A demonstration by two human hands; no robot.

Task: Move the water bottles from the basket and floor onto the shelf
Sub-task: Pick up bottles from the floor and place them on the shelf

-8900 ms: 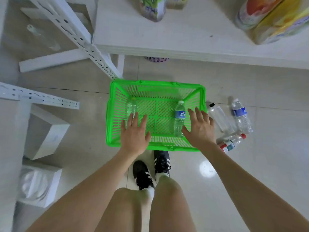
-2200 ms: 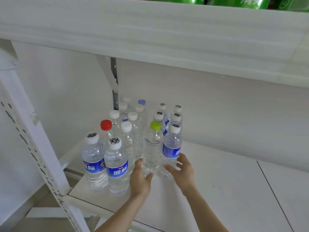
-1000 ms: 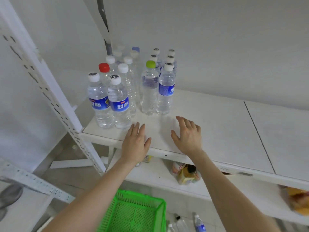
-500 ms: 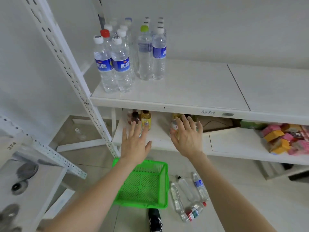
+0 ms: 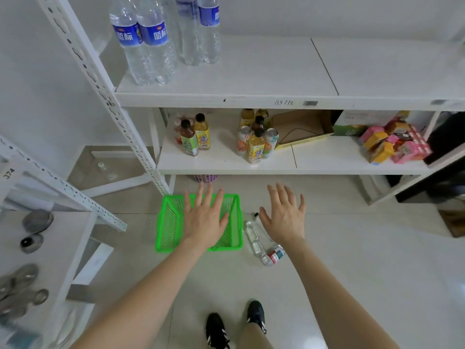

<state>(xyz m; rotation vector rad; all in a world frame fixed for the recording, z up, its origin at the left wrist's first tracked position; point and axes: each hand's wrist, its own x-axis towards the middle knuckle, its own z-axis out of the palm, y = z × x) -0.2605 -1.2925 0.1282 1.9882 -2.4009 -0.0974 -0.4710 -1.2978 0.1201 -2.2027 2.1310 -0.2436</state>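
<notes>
While left hand [image 5: 203, 222] hovers over basket [image 5: 171, 224], right hand [image 5: 284, 220] hovers over bottles [image 5: 255, 241]

Clear blue-labelled water bottles [image 5: 153, 44] upright on white shelf [image 5: 251, 76], green basket [image 5: 168, 227] on floor [image 5: 352, 260], loose bottles [image 5: 254, 240] lying just beside it

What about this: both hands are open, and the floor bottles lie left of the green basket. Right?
Wrong side. In the head view the floor bottles lie right of the green basket. Both the left hand and right hand are open.
</notes>
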